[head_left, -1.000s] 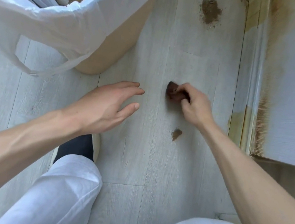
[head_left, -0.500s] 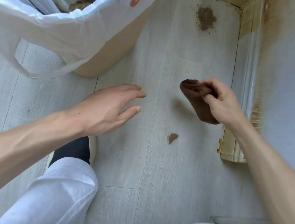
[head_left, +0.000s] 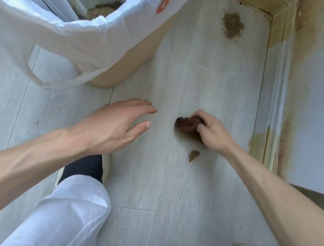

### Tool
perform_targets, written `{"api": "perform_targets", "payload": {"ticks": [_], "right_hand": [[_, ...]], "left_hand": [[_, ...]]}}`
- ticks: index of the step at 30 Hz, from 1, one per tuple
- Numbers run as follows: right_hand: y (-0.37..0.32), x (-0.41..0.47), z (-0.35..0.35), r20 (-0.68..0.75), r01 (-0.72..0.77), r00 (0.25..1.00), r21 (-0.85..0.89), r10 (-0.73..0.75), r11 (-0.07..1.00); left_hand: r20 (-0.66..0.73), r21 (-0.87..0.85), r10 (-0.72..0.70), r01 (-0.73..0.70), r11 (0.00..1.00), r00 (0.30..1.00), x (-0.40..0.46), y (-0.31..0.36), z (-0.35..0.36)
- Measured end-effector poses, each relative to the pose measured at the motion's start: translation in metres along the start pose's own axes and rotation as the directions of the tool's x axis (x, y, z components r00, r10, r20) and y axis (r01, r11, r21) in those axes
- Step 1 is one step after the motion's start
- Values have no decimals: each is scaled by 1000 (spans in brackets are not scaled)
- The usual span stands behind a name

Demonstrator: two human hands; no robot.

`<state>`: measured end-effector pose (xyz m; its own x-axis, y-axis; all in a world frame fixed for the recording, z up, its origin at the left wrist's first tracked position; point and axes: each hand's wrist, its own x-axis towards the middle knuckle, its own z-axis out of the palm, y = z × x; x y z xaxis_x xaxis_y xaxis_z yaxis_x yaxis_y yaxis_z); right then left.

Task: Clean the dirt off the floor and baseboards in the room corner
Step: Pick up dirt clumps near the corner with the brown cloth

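Brown cloth [head_left: 187, 125] bunched in the right hand's [head_left: 211, 134] grip sits just beyond the small dirt spot [head_left: 193, 155], nearer it than the open, empty left hand [head_left: 118, 124].

My right hand [head_left: 214, 135] holds the cloth [head_left: 187, 125] on the floor [head_left: 167, 188], perhaps touching it; small dirt spot [head_left: 193, 155] just nearer me; larger dirt pile [head_left: 232, 26] in the far corner by the baseboard [head_left: 270, 87]; bin [head_left: 128, 63] left; my left hand [head_left: 113, 125] between.
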<state>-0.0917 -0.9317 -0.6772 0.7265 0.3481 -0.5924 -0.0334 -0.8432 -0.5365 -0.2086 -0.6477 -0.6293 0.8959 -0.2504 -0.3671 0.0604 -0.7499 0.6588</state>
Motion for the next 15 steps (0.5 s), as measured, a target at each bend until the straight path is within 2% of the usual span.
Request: {"api": "perform_targets", "payload": {"ticks": [2, 3, 7, 10, 13, 15], "right_hand": [[-1, -19, 0, 90, -7, 996, 34, 4, 999], [-2, -23, -8, 88, -17, 996, 52, 12, 998], [-8, -6, -70, -31, -90, 995, 105, 94, 990], [-10, 26, -103, -145, -102, 983, 70, 111, 992], [-13, 59, -91, -218, -109, 969, 61, 120, 992], [-23, 65, -59, -194, -59, 980, -26, 53, 998]], "left_hand": [[-6, -19, 4, -5, 1000, 1000, 4, 2, -1], [-6, -28, 7, -7, 1000, 1000, 5, 3, -1], [-13, -46, 18, -19, 999, 1000, 9, 4, -2], [-17, -53, 10, -11, 999, 1000, 10, 1, -4], [-8, -43, 7, -8, 999, 1000, 7, -2, -4], [-1, -39, 3, -3, 999, 1000, 5, -3, -3]]}}
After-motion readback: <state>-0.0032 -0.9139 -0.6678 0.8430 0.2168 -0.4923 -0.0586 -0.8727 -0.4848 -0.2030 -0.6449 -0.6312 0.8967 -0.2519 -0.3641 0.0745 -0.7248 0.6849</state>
